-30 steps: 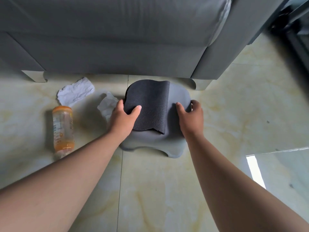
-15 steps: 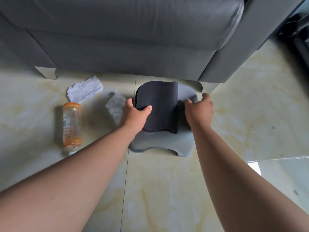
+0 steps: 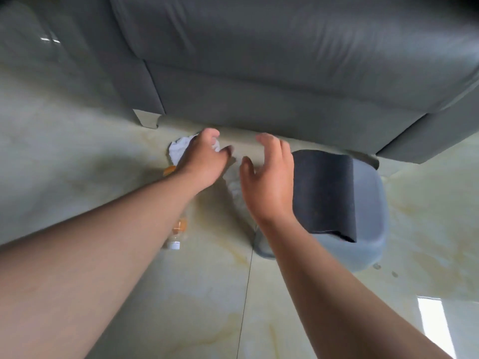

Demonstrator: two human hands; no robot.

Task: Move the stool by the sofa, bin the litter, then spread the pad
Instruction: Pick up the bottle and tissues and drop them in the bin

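Note:
The low grey stool [image 3: 373, 208] stands on the floor right in front of the grey sofa [image 3: 285, 73], with the dark folded pad [image 3: 324, 193] lying on its top. Both hands are off the stool. My left hand [image 3: 204, 159] hovers open over a crumpled white paper [image 3: 178, 151] by the sofa's base. My right hand [image 3: 269, 177] is open, fingers spread, just left of the pad, above a second crumpled paper [image 3: 236, 187]. A plastic bottle [image 3: 177, 229] with orange liquid lies on the floor, mostly hidden under my left forearm.
The sofa's light leg [image 3: 146, 119] stands at upper left. Pale glossy marble tiles [image 3: 181, 307] cover the floor, with a bright window reflection at lower right. No bin is in view.
Both hands have let go of the stool and moved left toward the litter. The view has shifted, so the stool now sits to the right, close to the sofa.

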